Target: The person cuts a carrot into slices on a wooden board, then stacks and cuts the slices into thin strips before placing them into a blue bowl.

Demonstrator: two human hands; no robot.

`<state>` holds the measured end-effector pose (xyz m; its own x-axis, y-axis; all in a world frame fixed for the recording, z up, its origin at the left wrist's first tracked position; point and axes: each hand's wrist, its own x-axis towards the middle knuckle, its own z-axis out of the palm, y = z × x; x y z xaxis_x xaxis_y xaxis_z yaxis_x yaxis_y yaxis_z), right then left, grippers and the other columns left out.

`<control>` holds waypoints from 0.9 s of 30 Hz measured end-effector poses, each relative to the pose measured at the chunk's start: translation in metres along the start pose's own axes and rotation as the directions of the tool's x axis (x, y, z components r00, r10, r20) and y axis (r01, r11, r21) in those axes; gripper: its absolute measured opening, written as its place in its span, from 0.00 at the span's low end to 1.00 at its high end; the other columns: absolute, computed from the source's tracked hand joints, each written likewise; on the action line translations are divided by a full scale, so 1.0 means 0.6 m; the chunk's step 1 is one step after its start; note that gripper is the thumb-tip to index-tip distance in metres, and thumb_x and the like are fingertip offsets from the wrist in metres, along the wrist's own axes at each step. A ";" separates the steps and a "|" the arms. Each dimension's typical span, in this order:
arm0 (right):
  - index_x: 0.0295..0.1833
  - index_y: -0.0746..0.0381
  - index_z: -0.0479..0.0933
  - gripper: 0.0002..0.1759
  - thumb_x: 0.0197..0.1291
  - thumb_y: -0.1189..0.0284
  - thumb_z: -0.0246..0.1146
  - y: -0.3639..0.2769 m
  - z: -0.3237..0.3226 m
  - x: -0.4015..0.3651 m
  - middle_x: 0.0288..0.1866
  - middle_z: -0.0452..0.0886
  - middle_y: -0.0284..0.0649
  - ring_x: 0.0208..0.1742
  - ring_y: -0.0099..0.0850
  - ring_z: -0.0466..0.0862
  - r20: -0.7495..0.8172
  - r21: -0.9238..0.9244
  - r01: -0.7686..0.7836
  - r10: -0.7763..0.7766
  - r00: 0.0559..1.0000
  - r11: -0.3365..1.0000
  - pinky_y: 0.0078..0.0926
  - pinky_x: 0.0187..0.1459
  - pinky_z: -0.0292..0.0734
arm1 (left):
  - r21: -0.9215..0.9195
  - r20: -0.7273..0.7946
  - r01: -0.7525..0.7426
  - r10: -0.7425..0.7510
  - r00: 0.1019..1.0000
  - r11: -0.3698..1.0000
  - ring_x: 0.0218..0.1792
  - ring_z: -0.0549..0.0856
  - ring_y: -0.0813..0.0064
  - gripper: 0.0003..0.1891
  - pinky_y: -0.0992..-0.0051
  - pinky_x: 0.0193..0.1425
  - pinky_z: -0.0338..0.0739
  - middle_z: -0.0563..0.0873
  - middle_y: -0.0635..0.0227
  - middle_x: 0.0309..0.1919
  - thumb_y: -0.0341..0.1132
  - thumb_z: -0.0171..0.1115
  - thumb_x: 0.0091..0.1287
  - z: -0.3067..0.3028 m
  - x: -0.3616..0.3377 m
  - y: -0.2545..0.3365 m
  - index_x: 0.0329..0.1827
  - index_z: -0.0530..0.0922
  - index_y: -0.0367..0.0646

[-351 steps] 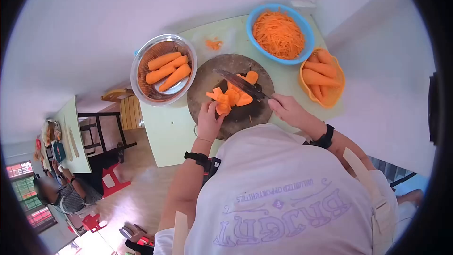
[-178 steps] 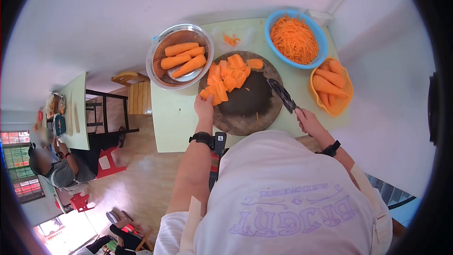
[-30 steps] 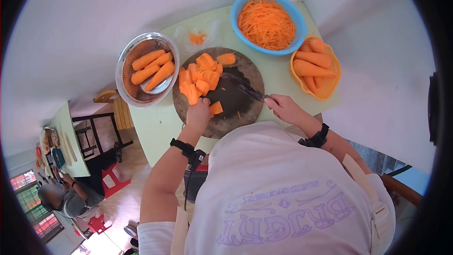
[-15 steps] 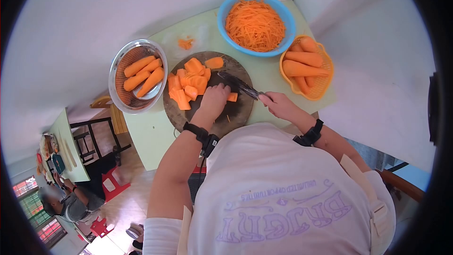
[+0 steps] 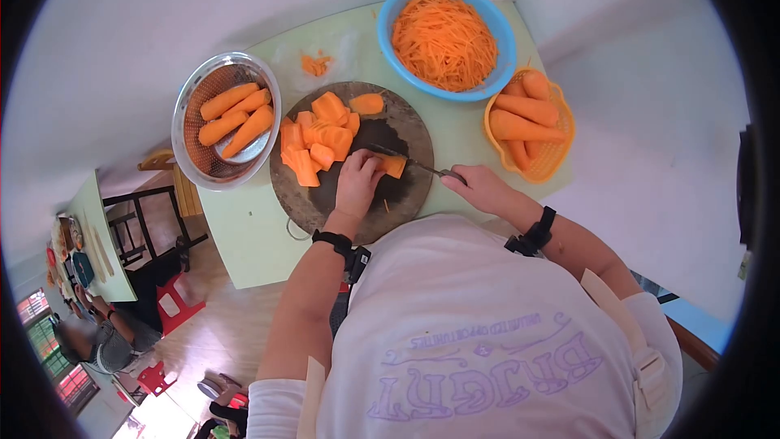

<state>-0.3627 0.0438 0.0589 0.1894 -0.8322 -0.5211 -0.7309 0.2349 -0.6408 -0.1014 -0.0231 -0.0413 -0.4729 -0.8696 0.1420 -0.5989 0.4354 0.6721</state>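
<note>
My right hand (image 5: 477, 187) grips the handle of a dark knife (image 5: 418, 164), whose blade reaches left across the round chopping board (image 5: 406, 219). The blade lies along the far side of a carrot piece (image 5: 392, 167). My left hand (image 5: 357, 183) is closed over the near end of that piece, fingers bent and pressing it to the board. Just beyond my left hand, a pile of thick carrot slices (image 5: 325, 136) covers the board's left half. A single carrot chunk (image 5: 367, 103) sits by the far rim.
A blue basin (image 5: 508, 49) of shredded carrot stands at the back. To the right is a yellow basket (image 5: 561, 158) of whole carrots; to the left, a metal bowl (image 5: 180, 134) with more. Carrot scraps (image 5: 315, 63) lie behind the board. Another person (image 5: 114, 345) sits across the room.
The knife blade has turned flatter and come down beside the carrot piece. My left hand has shifted slightly left and nearer to me, and the whole view has tilted a little.
</note>
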 end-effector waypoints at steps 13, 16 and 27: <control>0.39 0.67 0.78 0.28 0.72 0.49 0.52 -0.041 -0.013 0.016 0.32 0.81 0.57 0.38 0.56 0.80 0.012 -0.019 0.032 -0.032 0.999 0.999 0.48 0.42 0.74 | 0.067 -0.175 -0.065 0.076 0.982 0.996 0.43 0.81 0.59 0.09 0.64 0.47 0.78 0.81 0.64 0.40 0.30 0.71 0.57 0.020 -0.011 -0.005 0.40 0.82 0.44; 0.39 0.66 0.78 0.28 0.71 0.49 0.52 -0.039 -0.010 0.018 0.32 0.81 0.56 0.38 0.57 0.80 0.024 -0.062 0.032 -0.031 0.999 0.998 0.48 0.42 0.74 | 0.053 -0.183 -0.047 0.056 0.981 0.997 0.43 0.81 0.59 0.08 0.64 0.47 0.78 0.81 0.64 0.38 0.30 0.71 0.57 0.016 -0.008 0.001 0.39 0.83 0.44; 0.39 0.66 0.76 0.26 0.73 0.52 0.52 -0.044 -0.003 0.020 0.29 0.79 0.55 0.35 0.55 0.81 0.048 -0.180 0.029 -0.021 0.999 0.983 0.48 0.40 0.75 | -0.003 -0.247 0.005 -0.006 0.969 1.000 0.40 0.81 0.60 0.06 0.63 0.46 0.79 0.80 0.66 0.37 0.28 0.69 0.57 0.026 -0.009 0.001 0.38 0.84 0.44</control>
<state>-0.3422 0.0266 0.0703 0.2362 -0.8116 -0.5343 -0.8312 0.1159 -0.5437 -0.1092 -0.0147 -0.0532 -0.2953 -0.9028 0.3128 -0.5995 0.4300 0.6751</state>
